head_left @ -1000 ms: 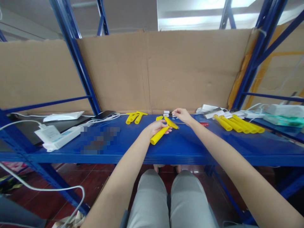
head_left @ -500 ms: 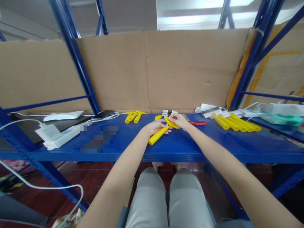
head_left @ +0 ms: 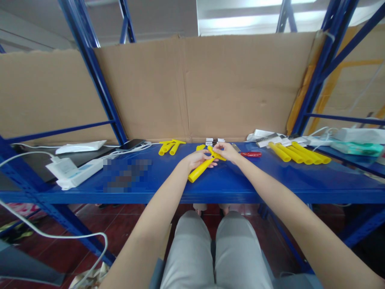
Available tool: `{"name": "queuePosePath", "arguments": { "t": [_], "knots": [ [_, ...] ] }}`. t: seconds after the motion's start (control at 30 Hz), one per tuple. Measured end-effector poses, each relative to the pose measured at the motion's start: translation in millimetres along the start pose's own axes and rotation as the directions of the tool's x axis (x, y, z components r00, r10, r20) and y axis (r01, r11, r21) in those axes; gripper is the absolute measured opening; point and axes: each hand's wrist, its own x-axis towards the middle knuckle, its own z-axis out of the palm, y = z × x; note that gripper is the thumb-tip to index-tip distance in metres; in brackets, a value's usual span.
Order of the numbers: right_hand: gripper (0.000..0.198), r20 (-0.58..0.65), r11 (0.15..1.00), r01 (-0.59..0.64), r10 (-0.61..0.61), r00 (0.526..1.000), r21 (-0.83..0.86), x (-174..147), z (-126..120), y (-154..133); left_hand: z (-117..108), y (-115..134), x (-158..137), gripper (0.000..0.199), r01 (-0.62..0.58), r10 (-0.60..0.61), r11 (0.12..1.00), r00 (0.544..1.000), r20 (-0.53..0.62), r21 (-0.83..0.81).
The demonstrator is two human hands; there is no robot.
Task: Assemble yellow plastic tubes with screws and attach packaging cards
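A yellow T-shaped handle point(head_left: 199, 171) is held up over the blue shelf, its round open end pointing down toward me. My left hand point(head_left: 198, 159) is closed around its upper part, near the crosspiece. At that crosspiece, my right hand point(head_left: 224, 151) has its fingers pinched on the head; anything small between the fingertips is hidden. Just behind my left hand lies another yellow piece point(head_left: 200, 147), partly covered. A red-handled tool point(head_left: 251, 154) rests right of my right hand, and small black-and-white items point(head_left: 214, 141) sit behind both hands.
Several yellow T-shaped handles point(head_left: 172, 147) lie at the back left. On the right are several yellow tube handles point(head_left: 296, 154) with flat pale ends. A white power strip point(head_left: 82, 173) with cables occupies the left side. Cardboard point(head_left: 186, 88) walls the back between blue posts.
Both hands keep their hold on the yellow T-shaped handle with hardly any movement. The whole view has shifted very slightly.
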Motion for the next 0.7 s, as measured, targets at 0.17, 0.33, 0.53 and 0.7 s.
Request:
{"name": "queuePosePath", "arguments": {
  "t": [0.17, 0.33, 0.53, 0.7],
  "knots": [
    [0.014, 0.003, 1.000, -0.028, 0.028, 1.000, 0.003, -1.0, -1.3, -1.8, 1.7, 0.5, -0.8, 0.047, 0.015, -0.014, 1.000, 1.000, -0.018, 0.024],
    [0.013, 0.013, 0.996, -0.072, 0.071, 0.997, 0.048, -2.0, -1.9, -3.9, -2.1, -1.1, 2.4, 0.046, 0.007, -0.007, 0.999, 1.000, 0.005, 0.038],
    [0.016, -0.070, 0.971, -0.203, 0.213, 0.974, 0.124, -1.7, 0.4, -3.7, -7.0, -2.2, 5.0, 0.043, -0.005, 0.003, 0.999, 0.999, 0.047, 0.044],
    [0.024, -0.063, 0.921, -0.293, 0.319, 0.946, 0.257, -2.8, -1.3, -4.3, -2.4, -1.3, 2.7, 0.037, -0.012, 0.010, 0.998, 0.999, 0.046, 0.060]
  ]
}}
